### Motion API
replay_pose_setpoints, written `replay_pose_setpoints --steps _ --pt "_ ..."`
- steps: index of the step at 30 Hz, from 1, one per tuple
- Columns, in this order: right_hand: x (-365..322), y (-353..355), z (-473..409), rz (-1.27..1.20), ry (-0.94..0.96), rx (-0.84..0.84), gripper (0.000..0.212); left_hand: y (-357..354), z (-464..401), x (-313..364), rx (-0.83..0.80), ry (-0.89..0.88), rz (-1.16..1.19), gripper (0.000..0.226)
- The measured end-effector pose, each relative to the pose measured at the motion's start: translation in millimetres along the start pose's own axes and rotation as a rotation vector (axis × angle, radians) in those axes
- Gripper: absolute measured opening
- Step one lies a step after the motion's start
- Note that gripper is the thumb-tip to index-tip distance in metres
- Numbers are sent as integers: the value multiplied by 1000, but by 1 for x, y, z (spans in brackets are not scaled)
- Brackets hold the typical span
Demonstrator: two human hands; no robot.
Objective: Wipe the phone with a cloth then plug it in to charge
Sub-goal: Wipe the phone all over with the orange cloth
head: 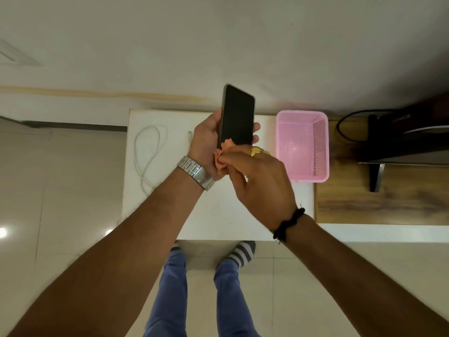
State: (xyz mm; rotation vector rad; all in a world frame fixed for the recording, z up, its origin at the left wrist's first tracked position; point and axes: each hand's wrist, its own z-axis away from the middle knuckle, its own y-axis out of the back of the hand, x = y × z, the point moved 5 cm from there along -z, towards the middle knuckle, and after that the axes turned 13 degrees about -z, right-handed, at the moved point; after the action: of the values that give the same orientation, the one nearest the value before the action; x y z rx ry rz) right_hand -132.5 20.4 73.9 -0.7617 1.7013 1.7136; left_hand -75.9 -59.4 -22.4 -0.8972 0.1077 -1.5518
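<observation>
A black phone (237, 116) with a dark screen is held upright above the white table (218, 215), screen towards me. My left hand (206, 139) grips it by its edges, fingertips showing on the right side. My right hand (261, 181) is closed on a small orange cloth (224, 154), bunched and pressed against the lower end of the screen. A white charging cable (148, 152) lies looped on the table's left part, its plug end (189, 138) just left of my left hand.
A pink plastic basket (320, 147) stands on the table to the right of the phone. Further right, a wooden surface (352, 203) carries a dark monitor on a stand (403, 142) with a black cord. A pale wall runs behind; tiled floor lies below.
</observation>
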Motion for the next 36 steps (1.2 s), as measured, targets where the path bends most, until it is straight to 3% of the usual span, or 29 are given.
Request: replay_pose_setpoints --steps 5,10,14,19,24,28,33,36 --pt "16 18 -21 15 -67 179 17 -7 -1 -7 -12 25 20 61" --pt "12 13 3 56 14 6 21 -3 -1 11 -69 -81 -28 67" --pt "15 24 9 85 -25 95 16 -3 0 12 -76 -113 -35 67" --pt "0 0 4 76 30 -19 27 0 2 4 -81 -100 -44 64" --pt "11 15 15 81 -32 53 18 2 4 4 -98 -113 -10 65" --pt "0 5 5 116 33 -28 20 -5 4 -12 -77 -46 19 62" --pt "33 47 -42 118 -130 159 29 -6 5 -21 -96 -22 62 52" --pt "15 23 -28 167 -58 53 25 0 8 -9 -62 -56 57 51"
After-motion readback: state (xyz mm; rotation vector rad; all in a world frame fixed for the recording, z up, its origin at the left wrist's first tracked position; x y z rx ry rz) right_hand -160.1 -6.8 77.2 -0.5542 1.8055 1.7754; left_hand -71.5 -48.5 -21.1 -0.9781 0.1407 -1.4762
